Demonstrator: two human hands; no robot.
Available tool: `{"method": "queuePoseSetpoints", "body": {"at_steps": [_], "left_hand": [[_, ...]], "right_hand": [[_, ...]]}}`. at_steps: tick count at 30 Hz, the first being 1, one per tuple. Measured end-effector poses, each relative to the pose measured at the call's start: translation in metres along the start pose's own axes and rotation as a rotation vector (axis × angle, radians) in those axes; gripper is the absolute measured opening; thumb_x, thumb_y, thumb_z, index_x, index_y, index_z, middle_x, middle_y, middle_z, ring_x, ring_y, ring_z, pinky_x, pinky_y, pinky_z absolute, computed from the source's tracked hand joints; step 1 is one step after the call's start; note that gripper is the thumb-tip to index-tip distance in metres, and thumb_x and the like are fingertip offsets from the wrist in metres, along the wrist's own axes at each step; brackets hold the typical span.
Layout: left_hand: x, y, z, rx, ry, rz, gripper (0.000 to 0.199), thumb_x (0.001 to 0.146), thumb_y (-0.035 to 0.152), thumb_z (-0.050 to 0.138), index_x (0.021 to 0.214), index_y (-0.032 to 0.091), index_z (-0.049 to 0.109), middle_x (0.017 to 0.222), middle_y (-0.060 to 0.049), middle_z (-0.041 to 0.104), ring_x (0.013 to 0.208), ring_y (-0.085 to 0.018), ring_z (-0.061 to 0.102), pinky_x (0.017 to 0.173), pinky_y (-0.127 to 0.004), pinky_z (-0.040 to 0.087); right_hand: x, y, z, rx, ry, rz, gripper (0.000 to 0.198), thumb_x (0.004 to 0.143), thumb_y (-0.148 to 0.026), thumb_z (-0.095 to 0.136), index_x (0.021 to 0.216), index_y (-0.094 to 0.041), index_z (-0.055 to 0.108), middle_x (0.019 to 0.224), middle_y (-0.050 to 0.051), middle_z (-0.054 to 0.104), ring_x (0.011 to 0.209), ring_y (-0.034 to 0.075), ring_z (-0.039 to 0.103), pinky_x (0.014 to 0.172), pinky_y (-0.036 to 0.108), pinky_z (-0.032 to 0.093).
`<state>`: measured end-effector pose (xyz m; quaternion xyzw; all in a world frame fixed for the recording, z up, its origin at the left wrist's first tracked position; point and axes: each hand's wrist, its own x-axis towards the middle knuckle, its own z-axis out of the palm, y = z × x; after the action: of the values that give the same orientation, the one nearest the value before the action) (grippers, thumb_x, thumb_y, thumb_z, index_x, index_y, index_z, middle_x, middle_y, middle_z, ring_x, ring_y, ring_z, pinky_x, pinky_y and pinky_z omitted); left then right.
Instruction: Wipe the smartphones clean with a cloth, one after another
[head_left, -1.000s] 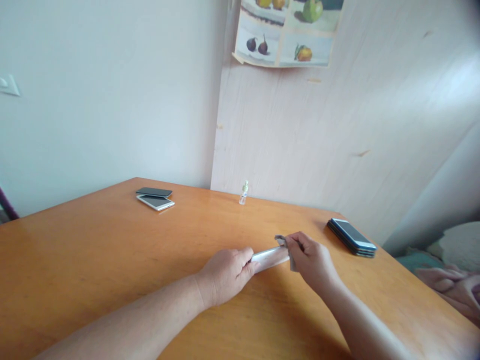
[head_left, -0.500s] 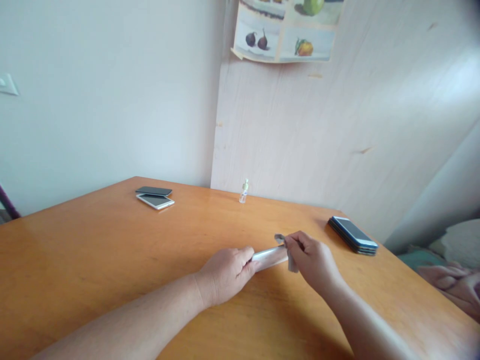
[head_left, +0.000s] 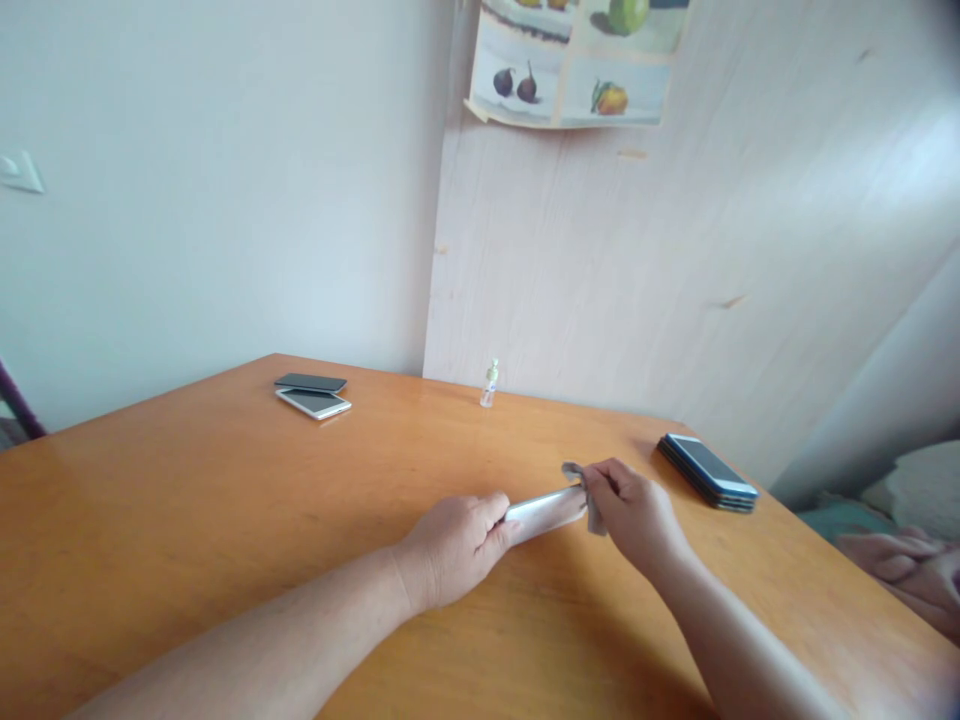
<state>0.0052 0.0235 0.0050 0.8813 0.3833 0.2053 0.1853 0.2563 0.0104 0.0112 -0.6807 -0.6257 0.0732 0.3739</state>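
Observation:
My left hand (head_left: 465,548) is closed around the near-left end of a silver-white smartphone (head_left: 546,514), thumb along its edge. The phone is tilted above the table, its long edge toward me. My right hand (head_left: 634,505) pinches a small grey cloth (head_left: 596,515), which wraps over the phone's right end. Part of the cloth sticks up past my fingers and part hangs below. The fingertips under the cloth are hidden.
On the wooden table (head_left: 187,520), a dark phone (head_left: 310,382) and a white phone (head_left: 313,403) lie at the back left. A small spray bottle (head_left: 490,384) stands near the wall. Several stacked phones (head_left: 709,470) lie at the right edge, with crumpled fabric (head_left: 900,560) beyond.
My right hand and the cloth have slid a little to the right along the phone, showing more of its right end. My left hand keeps its hold.

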Motion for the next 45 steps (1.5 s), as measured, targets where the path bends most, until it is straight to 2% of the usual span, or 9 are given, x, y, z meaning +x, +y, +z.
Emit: {"method": "queuePoseSetpoints", "body": {"at_steps": [4, 8, 10, 16, 20, 23, 29, 35, 45], "left_hand": [[0.000, 0.000, 0.000, -0.008, 0.002, -0.004, 0.032, 0.099, 0.044, 0.039, 0.076, 0.022, 0.044, 0.065, 0.003, 0.056, 0.057, -0.013, 0.051, 0.052, -0.026, 0.026], [-0.002, 0.001, 0.001, -0.084, 0.025, 0.016, 0.033, 0.100, 0.044, 0.038, 0.079, 0.021, 0.047, 0.070, 0.002, 0.058, 0.061, -0.012, 0.054, 0.054, -0.025, 0.028], [-0.002, 0.000, 0.001, -0.094, 0.039, 0.011, 0.033, 0.100, 0.045, 0.038, 0.081, 0.022, 0.049, 0.071, 0.002, 0.059, 0.062, -0.013, 0.055, 0.055, -0.024, 0.029], [0.001, -0.002, -0.001, -0.034, 0.040, -0.085, 0.036, 0.098, 0.047, 0.040, 0.073, 0.021, 0.044, 0.066, 0.002, 0.056, 0.059, -0.013, 0.051, 0.053, -0.026, 0.025], [0.003, -0.005, -0.001, -0.039, 0.068, -0.100, 0.035, 0.097, 0.045, 0.041, 0.071, 0.021, 0.042, 0.065, 0.002, 0.055, 0.059, -0.013, 0.051, 0.053, -0.026, 0.026], [0.004, -0.007, 0.001, -0.077, 0.094, -0.116, 0.030, 0.097, 0.043, 0.041, 0.076, 0.022, 0.046, 0.070, 0.001, 0.059, 0.064, -0.015, 0.055, 0.056, -0.025, 0.031], [0.006, -0.015, 0.004, -0.174, 0.166, -0.177, 0.019, 0.093, 0.036, 0.047, 0.102, 0.022, 0.056, 0.093, -0.003, 0.067, 0.088, -0.020, 0.062, 0.071, -0.028, 0.042], [0.009, -0.022, 0.008, -0.163, 0.162, -0.192, 0.018, 0.092, 0.032, 0.048, 0.102, 0.022, 0.058, 0.100, -0.004, 0.067, 0.095, -0.021, 0.062, 0.078, -0.030, 0.044], [0.008, -0.021, 0.010, -0.028, 0.128, -0.136, 0.019, 0.092, 0.025, 0.045, 0.096, 0.021, 0.062, 0.104, -0.007, 0.059, 0.099, -0.020, 0.059, 0.088, -0.031, 0.044]], "right_hand": [[-0.007, -0.005, 0.006, 0.044, -0.007, -0.070, 0.037, 0.093, -0.049, 0.044, 0.084, -0.022, 0.066, 0.056, -0.001, 0.064, 0.054, 0.015, 0.057, 0.052, 0.024, 0.039], [-0.028, -0.031, 0.020, 0.199, -0.185, -0.249, 0.035, 0.096, -0.047, 0.042, 0.099, -0.022, 0.067, 0.071, 0.001, 0.069, 0.064, 0.015, 0.061, 0.060, 0.024, 0.043], [-0.029, -0.033, 0.021, 0.219, -0.219, -0.281, 0.034, 0.096, -0.047, 0.043, 0.102, -0.023, 0.067, 0.076, 0.000, 0.070, 0.068, 0.015, 0.061, 0.062, 0.023, 0.044], [0.003, 0.010, 0.009, 0.121, 0.007, -0.021, 0.036, 0.091, -0.049, 0.047, 0.094, -0.021, 0.069, 0.063, 0.000, 0.065, 0.061, 0.016, 0.057, 0.057, 0.025, 0.040], [0.016, 0.030, 0.013, 0.194, 0.045, 0.123, 0.036, 0.087, -0.049, 0.050, 0.086, -0.019, 0.070, 0.063, 0.001, 0.065, 0.061, 0.017, 0.057, 0.056, 0.025, 0.039], [0.016, 0.031, 0.021, 0.232, 0.019, 0.138, 0.035, 0.085, -0.048, 0.051, 0.082, -0.019, 0.069, 0.066, 0.001, 0.067, 0.064, 0.017, 0.059, 0.060, 0.025, 0.042], [0.014, 0.028, 0.027, 0.305, -0.008, 0.154, 0.031, 0.081, -0.047, 0.056, 0.077, -0.019, 0.067, 0.064, 0.002, 0.067, 0.063, 0.016, 0.059, 0.057, 0.024, 0.041], [0.014, 0.025, 0.029, 0.607, -0.038, 0.267, 0.023, 0.073, -0.038, 0.060, 0.084, -0.018, 0.062, 0.064, 0.002, 0.066, 0.053, 0.014, 0.058, 0.050, 0.024, 0.042], [0.007, 0.014, 0.043, 0.387, -0.112, 0.143, 0.021, 0.073, -0.029, 0.050, 0.084, -0.020, 0.066, 0.055, -0.004, 0.056, 0.048, 0.012, 0.049, 0.045, 0.022, 0.035]]}}
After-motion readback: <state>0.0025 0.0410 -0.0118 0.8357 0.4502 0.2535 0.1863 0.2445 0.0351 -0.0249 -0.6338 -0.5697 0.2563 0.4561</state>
